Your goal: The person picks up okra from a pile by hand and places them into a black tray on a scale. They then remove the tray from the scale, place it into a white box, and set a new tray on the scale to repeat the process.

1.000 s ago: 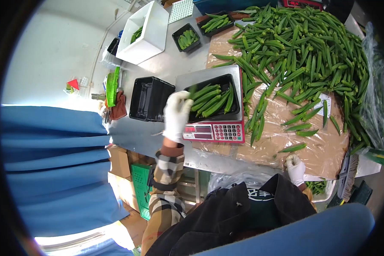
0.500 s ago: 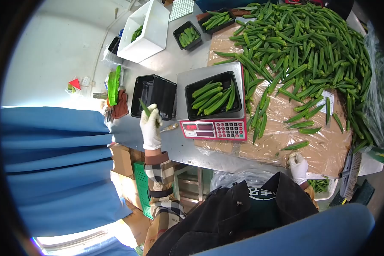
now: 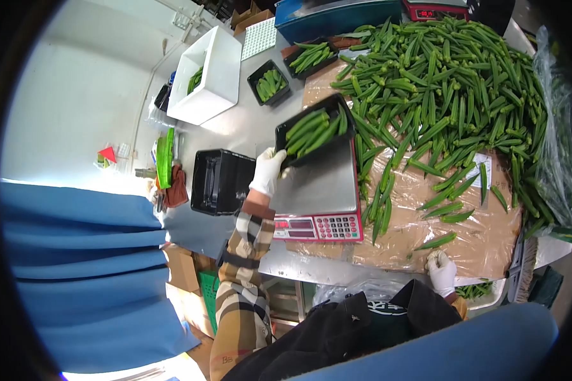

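My left hand (image 3: 268,171), in a white glove, grips the near left corner of a black tray (image 3: 313,136) with several okra pods in it. The tray is tilted and raised over the steel plate of a red and silver scale (image 3: 321,193). My right hand (image 3: 441,270), also gloved, rests near the front edge of the cardboard, its fingers curled; whatever they hold, if anything, is too small to make out. A single okra pod (image 3: 437,241) lies just beyond it.
Stacked black trays (image 3: 222,182) stand left of the scale. A white foam box (image 3: 204,76) and two filled trays (image 3: 271,84) are farther back. A large okra pile (image 3: 451,82) covers the back right. A second scale (image 3: 435,11) stands behind it.
My left hand has moved right from beside the stacked trays and taken hold of the okra tray, which is now lifted and tilted. The pod in that hand no longer shows. The view has shifted.
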Available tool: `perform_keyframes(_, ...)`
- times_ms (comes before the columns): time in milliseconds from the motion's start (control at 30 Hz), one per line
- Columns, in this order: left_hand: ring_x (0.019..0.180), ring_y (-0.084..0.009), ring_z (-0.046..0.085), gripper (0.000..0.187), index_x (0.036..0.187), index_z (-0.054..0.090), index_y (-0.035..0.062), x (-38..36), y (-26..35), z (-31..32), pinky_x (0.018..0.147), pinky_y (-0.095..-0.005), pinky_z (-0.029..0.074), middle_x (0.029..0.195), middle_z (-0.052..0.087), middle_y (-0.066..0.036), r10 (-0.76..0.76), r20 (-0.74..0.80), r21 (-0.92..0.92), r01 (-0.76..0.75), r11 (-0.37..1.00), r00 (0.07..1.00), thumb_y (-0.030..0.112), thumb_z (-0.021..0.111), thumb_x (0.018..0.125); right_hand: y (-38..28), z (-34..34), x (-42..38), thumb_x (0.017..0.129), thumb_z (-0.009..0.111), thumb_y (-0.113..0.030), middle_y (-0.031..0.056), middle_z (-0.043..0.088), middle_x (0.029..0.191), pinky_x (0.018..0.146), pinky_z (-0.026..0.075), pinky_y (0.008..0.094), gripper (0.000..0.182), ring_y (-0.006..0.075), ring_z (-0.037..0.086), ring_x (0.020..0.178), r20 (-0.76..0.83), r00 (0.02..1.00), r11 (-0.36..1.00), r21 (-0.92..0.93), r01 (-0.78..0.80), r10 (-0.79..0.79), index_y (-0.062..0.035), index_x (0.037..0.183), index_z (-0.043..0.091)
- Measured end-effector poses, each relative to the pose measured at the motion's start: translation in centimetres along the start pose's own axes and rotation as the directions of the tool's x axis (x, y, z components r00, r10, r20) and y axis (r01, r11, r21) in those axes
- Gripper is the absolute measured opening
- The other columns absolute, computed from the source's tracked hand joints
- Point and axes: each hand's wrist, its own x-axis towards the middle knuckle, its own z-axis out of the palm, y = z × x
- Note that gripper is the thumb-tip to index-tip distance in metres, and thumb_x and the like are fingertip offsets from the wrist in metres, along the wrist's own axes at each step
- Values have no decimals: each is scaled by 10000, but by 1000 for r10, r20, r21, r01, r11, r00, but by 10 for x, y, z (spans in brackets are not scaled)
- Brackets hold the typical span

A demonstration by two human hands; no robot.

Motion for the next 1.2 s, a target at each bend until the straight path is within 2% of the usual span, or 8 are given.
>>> perform_keyframes(267, 516, -189, 653, 173, 974, 590, -21, 206, 36, 53, 356, -269, 457, 773, 679, -128, -14, -226, -201, -32, 979, 974, 81, 672, 861, 1, 3, -2, 858, 655, -113, 85, 592, 570, 515, 464, 337, 112, 186, 570, 482, -79, 995, 995, -89, 45, -52, -53, 763, 651)
perform_keyframes(467, 672, -254, 711, 195, 996, 548, 9, 291, 44, 41, 393, -309, 456, 855, 695, -158, -30, -110, -375, -13, 927, 993, 141, 674, 927, -22, -1, -4, 841, 671, -135, 107, 593, 580, 521, 468, 361, 106, 240, 591, 503, -113, 993, 987, -161, 11, -30, -68, 762, 649)
perform_keyframes(633, 749, -163, 707, 210, 1047, 548, 63, 177, 58, 18, 479, -256, 477, 931, 692, -73, 340, -193, 63, -334, 941, 921, 135, 697, 917, -26, -6, 0, 853, 672, -176, 130, 614, 610, 549, 492, 400, 104, 304, 623, 554, -53, 997, 988, -147, 54, -63, -85, 803, 668)
perform_keyframes(700, 925, -168, 669, 394, 1241, 583, 0, 134, 44, -26, 776, -276, 529, 1051, 682, -63, 413, -239, 355, -317, 880, 879, 99, 728, 888, -33, -15, -3, 864, 675, -202, 143, 624, 630, 563, 507, 419, 118, 320, 646, 590, -7, 1000, 988, -156, -18, 17, -92, 821, 678)
perform_keyframes(767, 1029, -205, 644, 392, 1293, 578, -53, 74, 26, -64, 975, -317, 472, 1130, 689, -121, 722, -178, 528, -555, 643, 668, 35, 654, 918, -45, -21, -6, 880, 670, -220, 147, 632, 641, 569, 518, 440, 134, 331, 660, 608, 0, 999, 989, -142, -46, 46, -93, 839, 687)
perform_keyframes(933, 840, -255, 671, 263, 1094, 642, -34, -50, 9, -153, 765, -379, 508, 957, 709, -197, 742, -122, 984, -20, 179, 659, 190, 630, 958, -79, -39, 14, 864, 673, -222, 89, 694, 970, 728, 529, 412, 158, 283, 672, 872, -59, 954, 915, -307, 263, -294, -108, 969, 706)
perform_keyframes(1067, 661, -193, 567, 302, 1050, 668, -50, -76, -35, -198, 667, -369, 481, 761, 670, -136, 523, -152, 904, -96, 417, 839, 237, 630, 965, -91, -45, 34, 804, 695, -227, 77, 630, 1211, 951, 452, 450, 246, 292, 558, 1164, 106, 816, 595, -632, 497, -569, -126, 1028, 698)
perform_keyframes(1200, 698, -74, 510, 271, 1035, 704, -66, -65, -53, -222, 631, -240, 425, 806, 647, 18, 448, -262, 657, -182, 732, 855, 187, 688, 937, -60, -40, 45, 814, 675, -227, 82, 633, 1154, 1007, 407, 476, 213, 323, 540, 1150, 274, 742, 498, -596, 630, -611, -96, 982, 688)
